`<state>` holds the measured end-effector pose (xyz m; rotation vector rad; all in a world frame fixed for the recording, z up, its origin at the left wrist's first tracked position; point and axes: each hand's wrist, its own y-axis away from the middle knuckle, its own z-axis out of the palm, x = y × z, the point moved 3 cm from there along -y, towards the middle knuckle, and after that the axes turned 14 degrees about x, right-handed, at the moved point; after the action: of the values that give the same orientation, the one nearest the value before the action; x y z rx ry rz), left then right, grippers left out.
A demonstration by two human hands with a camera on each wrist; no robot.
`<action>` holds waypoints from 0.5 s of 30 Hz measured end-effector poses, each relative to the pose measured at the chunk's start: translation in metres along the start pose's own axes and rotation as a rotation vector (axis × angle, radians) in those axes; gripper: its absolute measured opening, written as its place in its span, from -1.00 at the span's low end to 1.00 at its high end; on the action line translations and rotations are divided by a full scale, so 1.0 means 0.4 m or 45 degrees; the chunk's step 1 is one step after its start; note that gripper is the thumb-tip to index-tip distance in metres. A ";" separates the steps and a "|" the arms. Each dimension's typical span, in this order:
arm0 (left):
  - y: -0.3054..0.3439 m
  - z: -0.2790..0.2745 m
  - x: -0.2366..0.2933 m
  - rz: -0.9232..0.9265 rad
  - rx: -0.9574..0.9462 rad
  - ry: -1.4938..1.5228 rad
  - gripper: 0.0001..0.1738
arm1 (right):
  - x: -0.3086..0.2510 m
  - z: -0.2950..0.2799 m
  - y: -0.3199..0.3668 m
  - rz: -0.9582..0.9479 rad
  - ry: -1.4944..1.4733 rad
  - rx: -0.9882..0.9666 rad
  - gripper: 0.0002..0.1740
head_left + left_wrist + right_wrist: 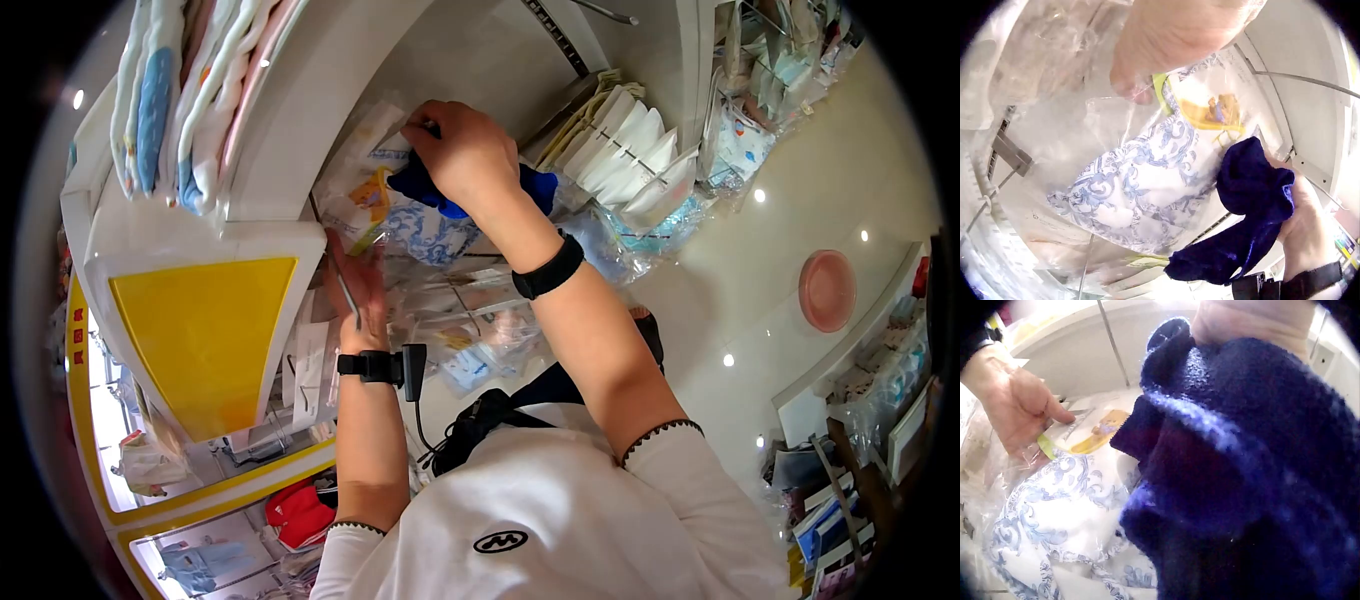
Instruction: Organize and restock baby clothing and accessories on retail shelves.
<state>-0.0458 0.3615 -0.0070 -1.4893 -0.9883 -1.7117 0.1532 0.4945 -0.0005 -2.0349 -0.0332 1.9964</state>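
Note:
A dark blue cloth (535,187) (1244,219) (1260,444) hangs bunched from my right hand (465,150) (1310,219) (1254,322), whose fingers curl round it and are partly hidden. Beside it lies a clear plastic package holding white fabric with a blue scroll pattern (430,228) (1154,178) (1063,500) and a yellow-edged card with a small bear (1225,109). At the package's lime-green edge, my left hand (358,285) (1179,37) (1016,403) rests its fingers on the plastic, with the thumb stretched out.
Metal display hooks (345,280) stick out around the hands. White packaged items (625,150) hang to the right, folded cloths (190,100) at upper left. A yellow-panelled white shelf end (205,335) stands left of the left arm. A pink round stool (828,290) is on the floor.

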 end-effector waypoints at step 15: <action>-0.006 0.007 -0.021 -0.113 -0.005 -0.047 -0.51 | -0.044 0.015 0.001 -0.055 0.294 -0.183 -0.79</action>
<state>-0.0453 0.3651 -0.0152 -1.5046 -1.0852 -1.7548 0.1463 0.4916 0.0165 -2.3217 -0.1753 1.7674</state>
